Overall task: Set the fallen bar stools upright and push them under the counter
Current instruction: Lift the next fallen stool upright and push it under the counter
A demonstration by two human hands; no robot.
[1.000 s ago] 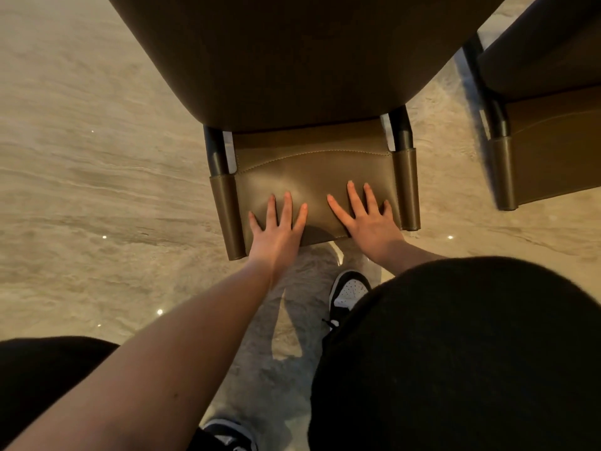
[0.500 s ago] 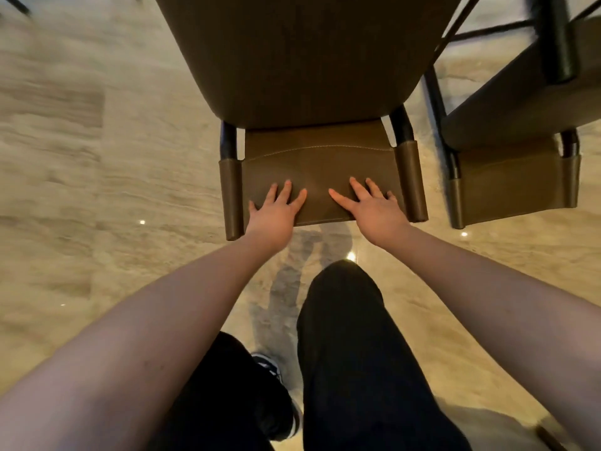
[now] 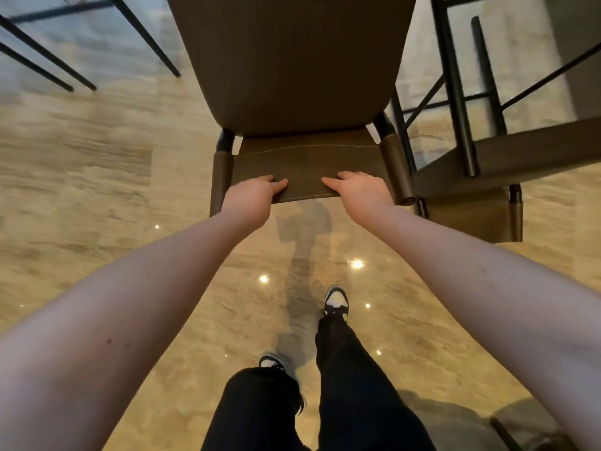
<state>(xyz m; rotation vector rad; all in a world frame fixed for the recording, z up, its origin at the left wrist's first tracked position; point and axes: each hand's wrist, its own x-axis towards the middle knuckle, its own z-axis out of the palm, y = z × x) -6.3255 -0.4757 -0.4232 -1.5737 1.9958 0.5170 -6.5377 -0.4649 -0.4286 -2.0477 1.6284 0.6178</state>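
Note:
A brown leather bar stool [image 3: 292,60] stands upright in front of me, its seat seen from above and its backrest band [image 3: 305,164] facing me. My left hand [image 3: 250,198] holds the left part of the backrest's near edge, thumb pointing inward on the leather. My right hand [image 3: 361,190] holds the right part the same way. Both arms are stretched out straight. A second brown stool [image 3: 507,157] stands upright close to the right, its backrest [image 3: 471,219] nearly touching the first stool's post.
Thin black legs of another stool [image 3: 48,53] cross the top left. Black legs and footrest bars [image 3: 455,92] of the right stool rise at top right beside a dark panel [image 3: 579,60]. My feet [image 3: 336,301] stand on glossy beige stone floor [image 3: 97,206].
I have risen from a crouch to standing and my arms have straightened. My hands went from lying flat with spread fingers on the backrest to holding its edge. The right stool now sits closer.

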